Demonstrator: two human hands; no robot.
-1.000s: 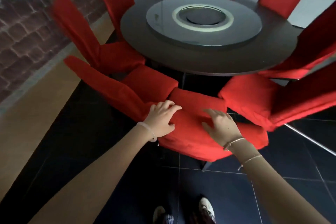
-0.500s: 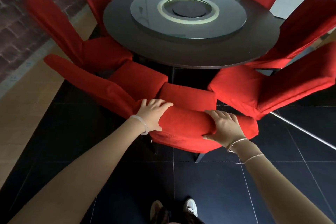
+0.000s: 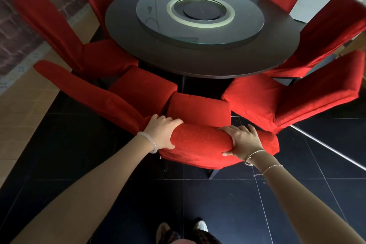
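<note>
A red fabric-covered chair [image 3: 200, 140] stands directly in front of me, its seat facing the round dark table [image 3: 198, 61]. My left hand [image 3: 161, 131] grips the left end of the chair's padded top rail, fingers curled over it and thumb behind. My right hand [image 3: 242, 140] grips the right part of the same rail in the same way. The chair's front legs are hidden by its seat and back.
Several red chairs ring the table, one close on the left [image 3: 99, 93] and one close on the right [image 3: 287, 101]. A glass turntable [image 3: 158, 25] lies on the table. Dark floor tiles [image 3: 237, 204] lie under me, my shoes [image 3: 200, 226] below. A brick wall [image 3: 15, 31] is left.
Both hands went from resting on the chair back to curling round its top rail. The view has moved closer to the table, and the chair sits nearer to it.
</note>
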